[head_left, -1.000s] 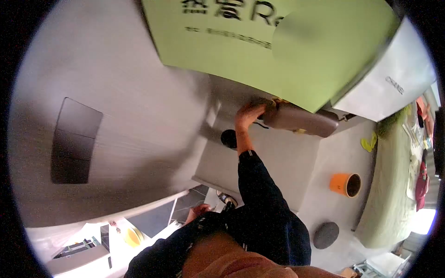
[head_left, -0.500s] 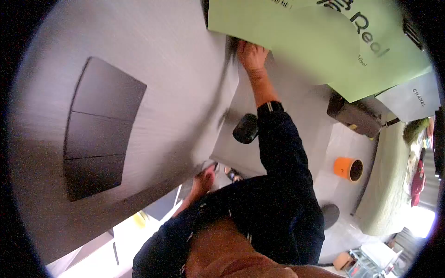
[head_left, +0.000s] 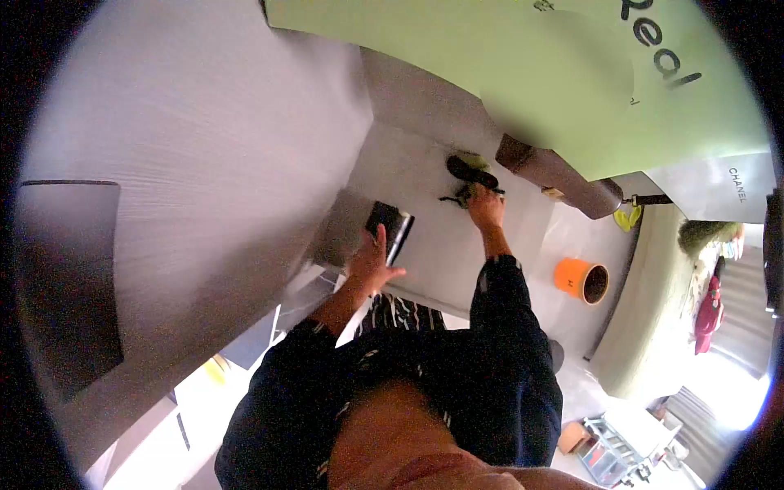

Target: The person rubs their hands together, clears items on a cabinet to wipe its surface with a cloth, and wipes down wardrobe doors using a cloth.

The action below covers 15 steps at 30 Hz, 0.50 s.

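My left hand (head_left: 371,263) is at the middle left, its fingers spread. It is beside a black boxy object (head_left: 384,219) with a pale, shiny edge; I cannot tell whether the fingers touch it. Farther forward, my right hand (head_left: 487,208) reaches down to the floor, with its fingers bent round a dark, stringy object (head_left: 465,194). What that object is stays unclear. Just beyond those fingers lies a black, elongated object (head_left: 471,170), shaped like a slipper sole.
A large pale green bag (head_left: 457,41) fills the upper right, near a white bag (head_left: 731,184) and a dark brown box (head_left: 563,175). An orange pot (head_left: 572,278) stands on the floor at the right. At left is a grey surface (head_left: 212,147) with a dark folded panel (head_left: 69,278).
My right hand has come out from beside the green bag and moved down and right to the dark objects. My left hand has risen to the black boxy object. The view has shifted.
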{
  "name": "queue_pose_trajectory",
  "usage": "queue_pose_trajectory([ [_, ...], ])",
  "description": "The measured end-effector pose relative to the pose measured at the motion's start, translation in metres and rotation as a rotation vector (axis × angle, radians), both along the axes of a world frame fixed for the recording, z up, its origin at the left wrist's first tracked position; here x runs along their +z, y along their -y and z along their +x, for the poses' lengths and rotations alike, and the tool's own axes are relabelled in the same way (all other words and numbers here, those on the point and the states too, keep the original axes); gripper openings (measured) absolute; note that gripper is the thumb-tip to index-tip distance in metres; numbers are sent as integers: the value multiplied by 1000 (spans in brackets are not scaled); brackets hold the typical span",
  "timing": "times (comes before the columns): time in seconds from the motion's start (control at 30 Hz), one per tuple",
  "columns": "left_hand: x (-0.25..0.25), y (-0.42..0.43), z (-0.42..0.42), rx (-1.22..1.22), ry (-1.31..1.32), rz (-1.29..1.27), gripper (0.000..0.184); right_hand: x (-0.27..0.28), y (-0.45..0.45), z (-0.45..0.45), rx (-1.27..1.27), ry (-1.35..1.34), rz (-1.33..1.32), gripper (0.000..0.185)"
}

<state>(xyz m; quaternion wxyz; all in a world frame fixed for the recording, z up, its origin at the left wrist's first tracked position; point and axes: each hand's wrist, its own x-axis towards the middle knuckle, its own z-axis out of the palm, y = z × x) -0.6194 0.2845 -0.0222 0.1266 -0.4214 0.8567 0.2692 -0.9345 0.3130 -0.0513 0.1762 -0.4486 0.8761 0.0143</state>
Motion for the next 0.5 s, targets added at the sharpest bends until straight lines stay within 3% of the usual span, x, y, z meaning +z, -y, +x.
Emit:
queue_pose_trajectory([
  [0.03, -18, -1, 5, 23, -86, -49, 117, 19, -15, -7, -44, 74, 43, 45],
  [0.1, -22, 1, 11, 71, -107, -26, 117, 23, -53, -31, -45, -32, 19, 53],
  [0.17, -27, -1, 1, 146, -107, -46, 116, 11, -86, -53, -296, -107, -43, 62],
  [0.27, -30, 1, 13, 278, -42, -103, 114, -49, -79, -58, -486, -197, -91, 65],
  [0.37, -38, 5, 22, 410, -86, -48, 110, -63, -29, -28, -371, -214, -53, 62],
  [0.43, -40, 6, 29, 645, -341, 203, 95, -70, 9, 2, -133, -176, -32, 58],
  [0.47, -42, 6, 33, 768, -467, 315, 87, -33, 37, 29, -47, -86, 24, 57],
  [0.5, -52, -2, 42, 979, -662, 555, 81, -26, 56, 46, 72, -55, -79, 55],
])
